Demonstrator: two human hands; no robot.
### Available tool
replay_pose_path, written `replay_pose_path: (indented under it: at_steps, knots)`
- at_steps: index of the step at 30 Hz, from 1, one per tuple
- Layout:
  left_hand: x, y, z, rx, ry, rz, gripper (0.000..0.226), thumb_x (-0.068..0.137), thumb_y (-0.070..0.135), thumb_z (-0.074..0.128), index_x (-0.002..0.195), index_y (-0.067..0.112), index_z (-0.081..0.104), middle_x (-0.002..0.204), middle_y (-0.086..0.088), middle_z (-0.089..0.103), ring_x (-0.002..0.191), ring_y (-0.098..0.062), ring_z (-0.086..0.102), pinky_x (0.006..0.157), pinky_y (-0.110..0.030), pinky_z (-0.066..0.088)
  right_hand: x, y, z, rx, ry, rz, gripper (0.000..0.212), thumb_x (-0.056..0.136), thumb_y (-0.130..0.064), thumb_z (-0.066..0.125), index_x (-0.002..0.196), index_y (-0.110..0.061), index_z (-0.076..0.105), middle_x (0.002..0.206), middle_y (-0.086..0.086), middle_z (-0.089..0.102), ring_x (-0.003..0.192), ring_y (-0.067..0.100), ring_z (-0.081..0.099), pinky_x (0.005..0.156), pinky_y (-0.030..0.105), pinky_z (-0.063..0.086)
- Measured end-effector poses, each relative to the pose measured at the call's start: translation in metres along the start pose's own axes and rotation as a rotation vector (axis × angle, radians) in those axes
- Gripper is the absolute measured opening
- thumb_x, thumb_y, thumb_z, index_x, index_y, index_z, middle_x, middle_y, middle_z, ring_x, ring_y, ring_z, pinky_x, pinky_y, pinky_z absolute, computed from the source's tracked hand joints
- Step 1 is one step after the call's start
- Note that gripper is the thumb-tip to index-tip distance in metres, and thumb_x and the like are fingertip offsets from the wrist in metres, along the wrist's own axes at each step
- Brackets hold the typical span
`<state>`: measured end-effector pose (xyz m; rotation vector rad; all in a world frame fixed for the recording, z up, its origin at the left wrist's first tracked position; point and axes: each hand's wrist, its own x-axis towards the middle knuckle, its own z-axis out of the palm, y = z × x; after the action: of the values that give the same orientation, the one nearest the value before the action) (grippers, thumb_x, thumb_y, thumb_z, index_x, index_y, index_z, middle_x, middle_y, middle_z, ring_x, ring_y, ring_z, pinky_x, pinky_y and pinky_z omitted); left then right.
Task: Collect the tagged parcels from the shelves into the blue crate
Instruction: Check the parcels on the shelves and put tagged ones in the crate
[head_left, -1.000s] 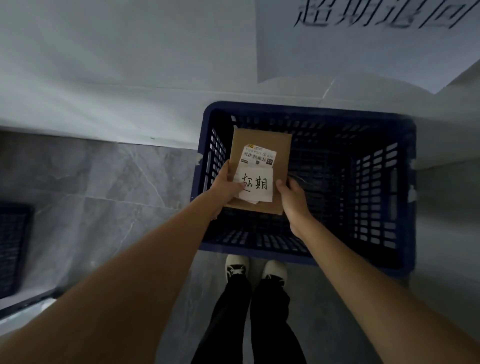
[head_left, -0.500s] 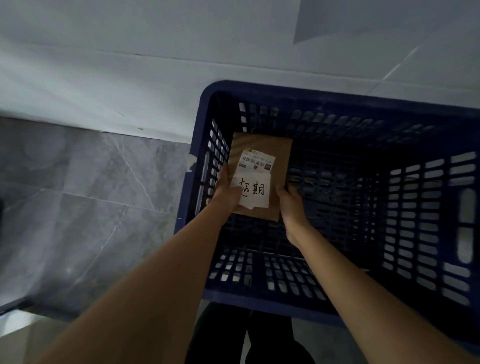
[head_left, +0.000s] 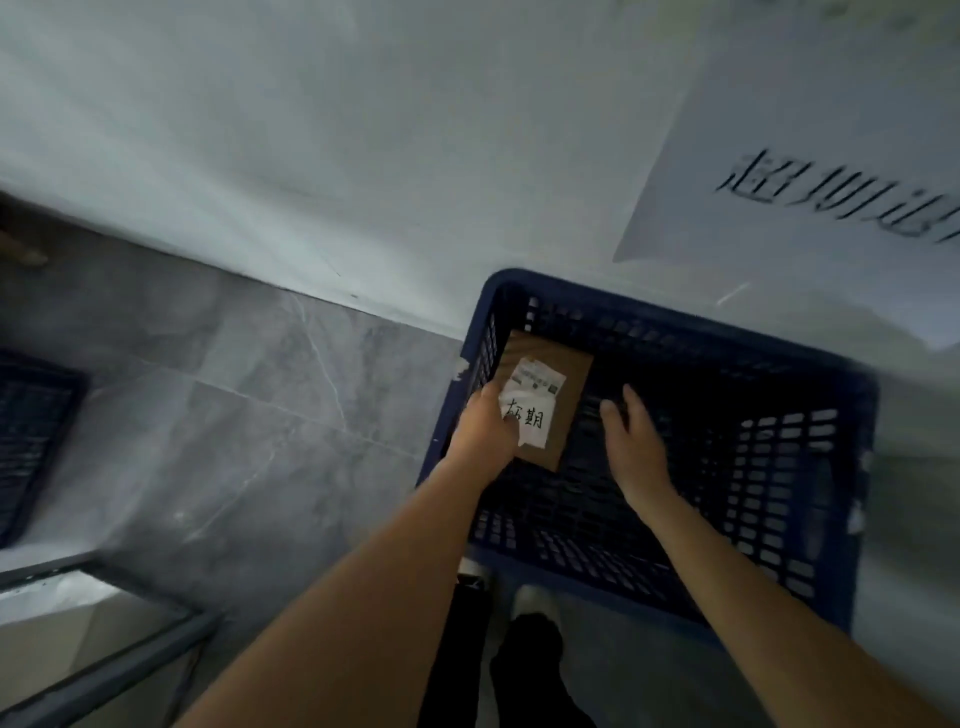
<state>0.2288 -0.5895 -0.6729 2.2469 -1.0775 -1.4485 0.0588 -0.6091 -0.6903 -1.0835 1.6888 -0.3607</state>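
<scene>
A blue slatted crate stands on the floor against a white wall. Inside it, by the left wall, is a flat brown cardboard parcel with a white shipping label and a white handwritten tag. My left hand grips the parcel's near left corner, thumb on the tag. My right hand hovers inside the crate just right of the parcel, fingers spread, holding nothing.
Grey marble floor tiles spread to the left. Another dark crate sits at the left edge. A metal shelf frame is at the bottom left. A white sheet with printed characters hangs on the wall. My legs and shoes are below.
My right hand has let go of the parcel and moved off to the right. The parcel sits lower in the crate, still held by my left hand. The camera view shifted left.
</scene>
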Motion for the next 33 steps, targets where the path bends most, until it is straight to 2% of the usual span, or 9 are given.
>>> replay_pose_path:
  at_steps: [3,6,11,15,18,21,24,28,33]
  knots:
    - [-0.046,0.049,-0.052,0.113,-0.037,0.025,0.046,0.095,0.01,0.047,0.141,0.011,0.042,0.135,-0.013,0.053,0.114,-0.029,0.055,0.084,-0.03,0.047,-0.038,-0.066,-0.026,-0.119,-0.012,-0.185,0.056,0.103,-0.04,0.038,0.154,-0.019,0.024,0.161,-0.003,0.02,0.147,0.015,0.02,0.115,0.028,0.018]
    - [-0.096,0.096,-0.109,0.289,0.028,0.114,0.042,0.096,0.014,0.046,0.137,0.006,0.044,0.133,-0.014,0.052,0.117,-0.033,0.053,0.092,-0.038,0.046,-0.079,-0.134,-0.038,-0.246,-0.049,-0.395,0.057,0.102,-0.043,0.037,0.154,-0.021,0.024,0.162,-0.006,0.017,0.148,0.012,0.015,0.118,0.031,0.017]
    - [-0.201,0.138,-0.205,0.577,0.36,0.255,0.049,0.097,0.027,0.044,0.143,0.012,0.037,0.145,-0.009,0.044,0.131,-0.028,0.043,0.107,-0.04,0.037,-0.159,-0.236,-0.046,-0.449,-0.076,-0.724,0.06,0.103,-0.046,0.033,0.155,-0.018,0.02,0.163,-0.002,0.014,0.15,0.015,0.009,0.122,0.037,0.01]
    - [-0.291,0.142,-0.279,0.434,0.572,0.207,0.06,0.098,0.038,0.043,0.149,0.012,0.025,0.151,-0.008,0.036,0.138,-0.027,0.034,0.109,-0.041,0.034,-0.228,-0.334,-0.027,-0.553,-0.108,-1.004,0.061,0.102,-0.046,0.032,0.154,-0.015,0.021,0.162,0.002,0.017,0.15,0.018,0.012,0.121,0.036,0.009]
    - [-0.361,0.119,-0.338,0.524,0.805,0.165,0.065,0.098,0.043,0.041,0.151,0.01,0.02,0.154,-0.008,0.031,0.143,-0.026,0.025,0.116,-0.039,0.024,-0.293,-0.403,0.01,-0.61,-0.129,-1.223,0.062,0.102,-0.046,0.033,0.153,-0.013,0.022,0.161,0.005,0.019,0.15,0.021,0.013,0.121,0.04,0.009]
    - [-0.44,0.083,-0.392,0.597,1.004,0.05,0.071,0.099,0.049,0.033,0.153,0.012,0.007,0.161,-0.007,0.011,0.149,-0.024,0.005,0.121,-0.04,0.008,-0.371,-0.453,0.058,-0.681,-0.145,-1.435,0.064,0.103,-0.046,0.028,0.154,-0.011,0.017,0.162,0.006,0.014,0.15,0.022,0.01,0.121,0.042,0.007]
    - [-0.527,0.039,-0.432,0.592,1.206,-0.041,0.071,0.099,0.05,0.031,0.154,0.013,0.005,0.162,-0.005,0.007,0.149,-0.021,0.001,0.122,-0.039,0.005,-0.457,-0.478,0.11,-0.751,-0.18,-1.634,0.064,0.103,-0.047,0.022,0.155,-0.013,0.01,0.163,0.004,0.007,0.151,0.019,0.003,0.121,0.042,0.002]
    - [-0.646,-0.038,-0.456,0.701,1.346,-0.227,0.068,0.1,0.049,0.028,0.154,0.015,0.005,0.162,-0.002,0.005,0.149,-0.019,-0.001,0.122,-0.038,0.001,-0.584,-0.477,0.178,-0.702,-0.305,-1.901,0.065,0.102,-0.049,0.019,0.156,-0.013,0.011,0.163,0.003,0.008,0.151,0.018,0.003,0.122,0.044,0.004]
    - [-0.782,-0.139,-0.446,0.688,1.44,-0.449,0.061,0.101,0.042,0.032,0.153,0.015,0.013,0.161,-0.005,0.013,0.149,-0.021,0.006,0.122,-0.039,0.007,-0.742,-0.436,0.242,-0.542,-0.478,-2.202,0.061,0.103,-0.045,0.022,0.152,-0.008,0.025,0.159,0.009,0.025,0.148,0.023,0.02,0.12,0.041,0.012]
